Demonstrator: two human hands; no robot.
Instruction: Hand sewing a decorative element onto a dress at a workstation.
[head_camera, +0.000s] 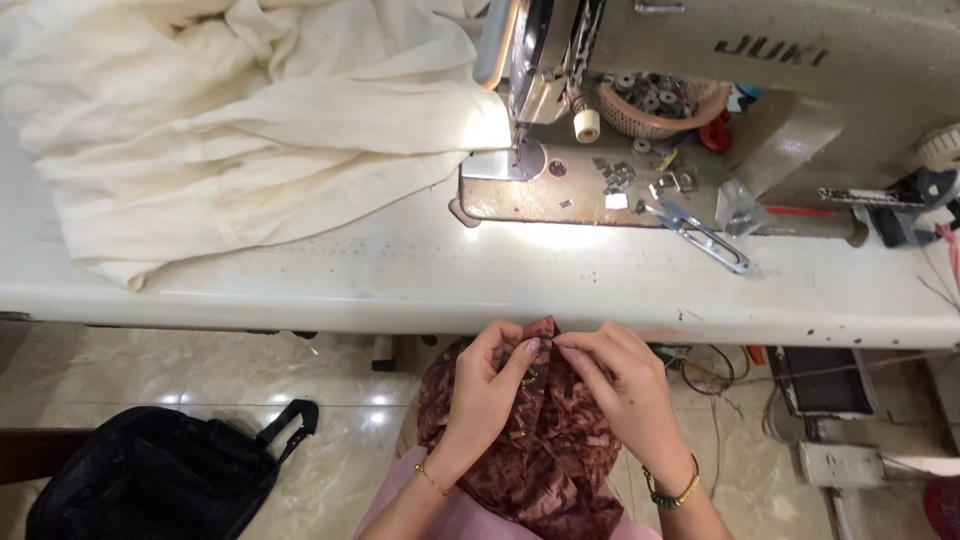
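A long white worktable (400, 280) crossed the frame above a glossy beige tiled floor (340, 440), with crumpled cream cloth (230, 110) at upper left. At lower centre, the left hand (487, 385) and right hand (622, 385) both pinched shut on wrinkled, dark red patterned fabric (545, 450), bunched below the table edge.

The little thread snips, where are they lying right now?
In the head view, the snips lie on the white table right of centre, at the front edge of the sewing machine, beyond the right hand.
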